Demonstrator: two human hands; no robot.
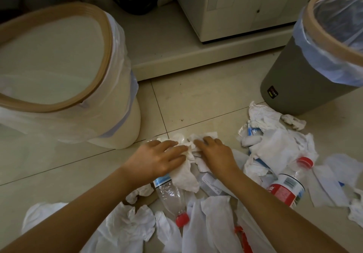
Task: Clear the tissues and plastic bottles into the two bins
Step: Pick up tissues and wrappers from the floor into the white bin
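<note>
Head view: my left hand (pixel 157 158) and my right hand (pixel 214 152) lie side by side at the middle of the floor (pixel 59 166), palms down on a bunch of crumpled tissues (pixel 188 146). The left fingers are spread loosely over the paper; the right fingers are curled onto it. Whether either hand has actually pinched a tissue I cannot tell, since the fingertips are buried in the folds.

The tissues are white, wrinkled and torn at the edges, scattered from 3 o'clock round to 7 o'clock of my hands. One long piece (pixel 184 176) hangs down from under my left palm.

A clear bottle (pixel 170 195) with a blue label lies just below my left hand at 6 o'clock, its red cap (pixel 182 219) pointing toward me. A second bottle (pixel 288 184), with a red label and red cap, lies at 4 o'clock among the paper, partly covered. Something crushed with blue print sits at 2 o'clock, half hidden under tissues.

The white bin (pixel 117 103), lined with a pale bag, stands at 10 o'clock, near my left hand. The grey bin (pixel 284 79), lined with a bluish bag, stands at 2 o'clock, well apart from my hands.
</note>
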